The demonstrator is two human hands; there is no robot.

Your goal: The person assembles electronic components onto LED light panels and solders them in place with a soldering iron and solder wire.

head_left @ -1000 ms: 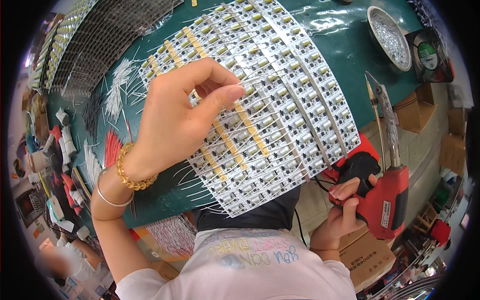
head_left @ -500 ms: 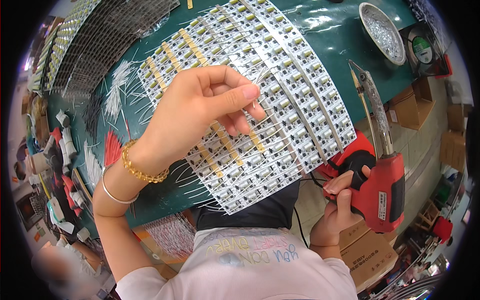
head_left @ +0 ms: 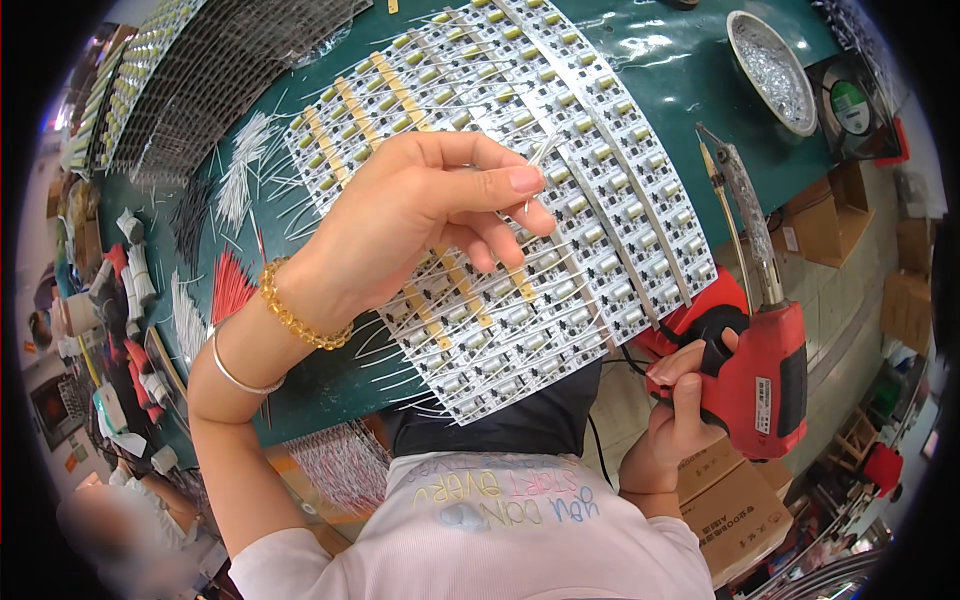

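Note:
A large white panel of small circuit boards [head_left: 628,205], set with yellow-green components, lies in front of me and juts over the near table edge. Many white wires stick out from its left side and middle. My left hand [head_left: 440,205] hovers over the panel, thumb and fingers pinched on a few thin white wires [head_left: 541,150]. At the panel's right, my right hand [head_left: 682,410] grips a red soldering gun [head_left: 765,385] by its handle. Its metal shaft and thin feed tube point up and away, apart from the panel.
Loose white wires [head_left: 243,170], black wires [head_left: 190,218] and red wires [head_left: 232,285] lie on the green table [head_left: 330,375] at left. Stacked board panels [head_left: 215,95] stand far left. A bowl of metal scraps [head_left: 770,72] and a solder reel [head_left: 850,107] sit far right.
My left hand has moved a little to the right over the panel, still pinching the white wires. The right hand and soldering gun have barely moved.

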